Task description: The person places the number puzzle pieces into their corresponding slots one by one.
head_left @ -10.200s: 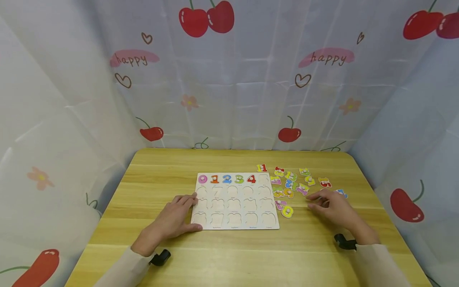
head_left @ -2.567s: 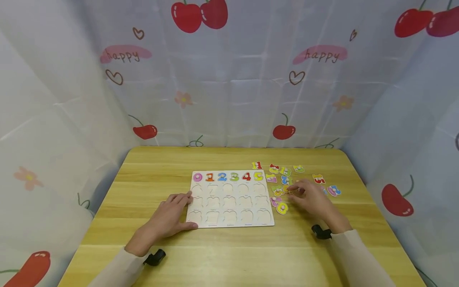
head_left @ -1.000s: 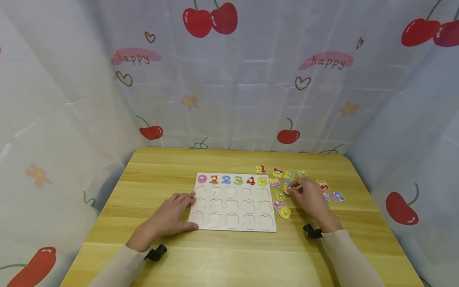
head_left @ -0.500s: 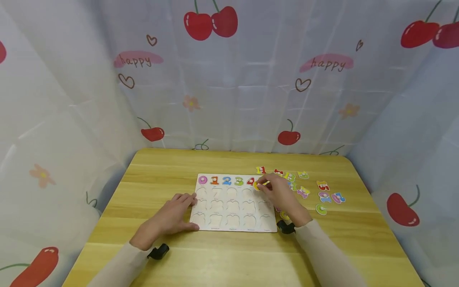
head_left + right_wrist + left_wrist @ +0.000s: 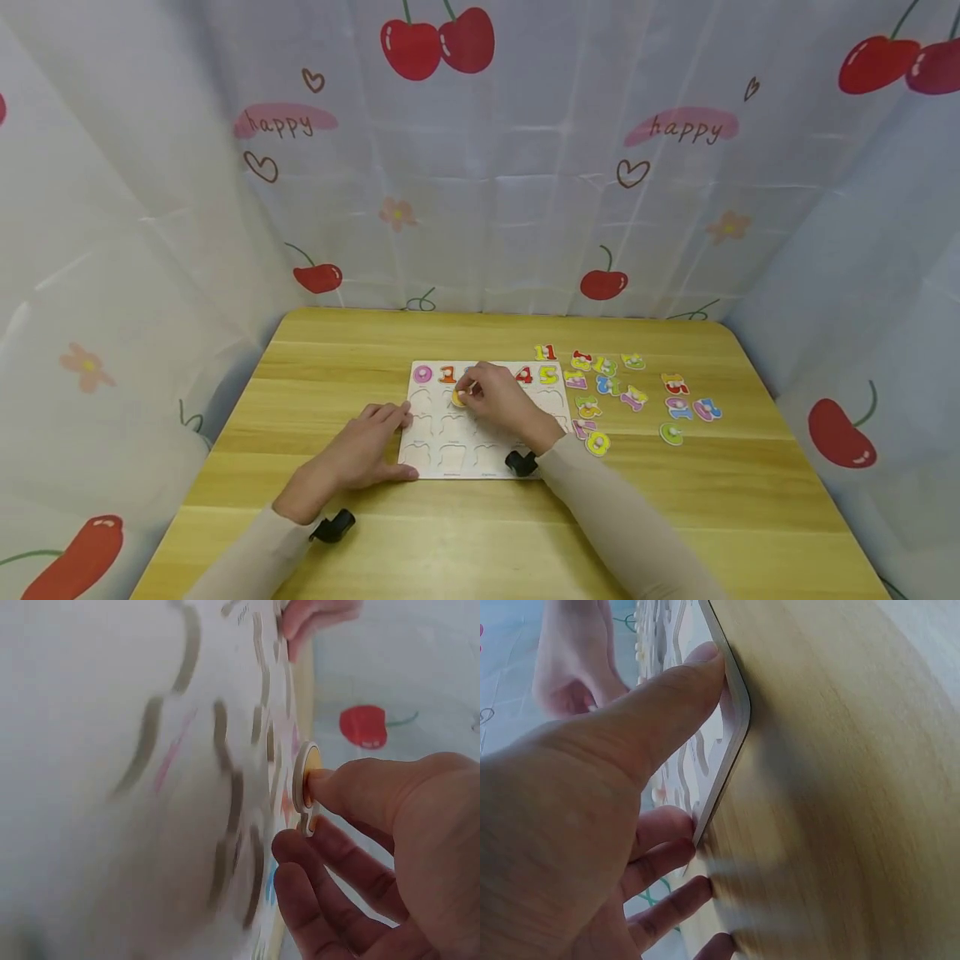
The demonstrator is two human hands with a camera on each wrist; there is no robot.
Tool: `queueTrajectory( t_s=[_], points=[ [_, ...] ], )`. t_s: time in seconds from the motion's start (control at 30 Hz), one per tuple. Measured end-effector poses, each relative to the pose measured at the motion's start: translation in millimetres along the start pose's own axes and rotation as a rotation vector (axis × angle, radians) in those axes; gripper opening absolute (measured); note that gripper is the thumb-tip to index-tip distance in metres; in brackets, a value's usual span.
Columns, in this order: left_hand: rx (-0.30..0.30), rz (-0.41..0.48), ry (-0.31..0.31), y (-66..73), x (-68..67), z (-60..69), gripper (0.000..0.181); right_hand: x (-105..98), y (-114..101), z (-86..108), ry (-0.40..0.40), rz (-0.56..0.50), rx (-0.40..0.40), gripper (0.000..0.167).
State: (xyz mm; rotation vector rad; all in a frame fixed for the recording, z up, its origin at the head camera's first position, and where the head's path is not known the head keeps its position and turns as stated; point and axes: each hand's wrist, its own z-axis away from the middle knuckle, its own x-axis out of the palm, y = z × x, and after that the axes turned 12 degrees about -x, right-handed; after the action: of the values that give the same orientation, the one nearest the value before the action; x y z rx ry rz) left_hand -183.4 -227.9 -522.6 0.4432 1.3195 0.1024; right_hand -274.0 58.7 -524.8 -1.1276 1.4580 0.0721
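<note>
A white wooden number puzzle board [image 5: 465,477] lies on the table. The pieces 0 [image 5: 423,374], 1 [image 5: 447,374], 4 [image 5: 524,375] and 5 [image 5: 548,375] sit in its top row; my right hand partly hides the row between them. My left hand [image 5: 360,450] rests at the board's near left corner, thumb on the front edge, fingers loosely spread along the left edge. My right hand [image 5: 504,400] pinches an orange number piece [image 5: 310,780] just above the second row, apart from the board in the right wrist view. Which digit it is I cannot tell.
Several loose number pieces lie right of the board, among them a yellow round-shaped piece [image 5: 597,443], a green piece [image 5: 671,433] and a red-and-yellow piece [image 5: 675,384]. A red-and-yellow 11 [image 5: 546,352] lies behind the board. A printed curtain [image 5: 480,192] surrounds the table [image 5: 420,542].
My right hand has picked the orange piece from the loose ones and carried it left over the board. The yellow 5 has come into the top row since the oldest frame. My left hand stays put.
</note>
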Motion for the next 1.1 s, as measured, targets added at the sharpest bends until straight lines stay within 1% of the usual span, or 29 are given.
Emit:
queueTrajectory(
  t_s=[0.1,0.2,0.3,0.47,0.67,0.87,1.1],
  points=[
    [0.013,-0.017,0.006,-0.8,-0.1,-1.7,0.100,10,-8,-16.5,-0.027,0.003,-0.026,0.006],
    [0.029,-0.029,0.014,-1.6,1.8,-1.1,0.093,21,-14,-28.5,-0.045,0.010,-0.047,0.007],
    [0.045,-0.034,0.023,-1.9,3.3,-0.7,0.088,29,-19,-37.4,-0.065,0.012,-0.066,0.009],
    [0.058,-0.042,0.035,-2.2,3.7,0.6,0.086,39,-25,-46.1,-0.091,0.017,-0.091,0.013],
    [0.065,-0.052,0.045,-2.3,1.2,2.2,0.086,44,-26,-48.3,-0.076,-0.019,-0.102,0.014],
    [0.077,-0.056,0.051,-2.0,-0.8,3.3,0.086,44,-24,-47.4,-0.083,-0.002,-0.139,0.015],
    [0.078,-0.041,0.042,-1.7,0.9,4.1,0.084,40,-20,-38.2,-0.086,-0.027,-0.121,0.018]
  ],
)
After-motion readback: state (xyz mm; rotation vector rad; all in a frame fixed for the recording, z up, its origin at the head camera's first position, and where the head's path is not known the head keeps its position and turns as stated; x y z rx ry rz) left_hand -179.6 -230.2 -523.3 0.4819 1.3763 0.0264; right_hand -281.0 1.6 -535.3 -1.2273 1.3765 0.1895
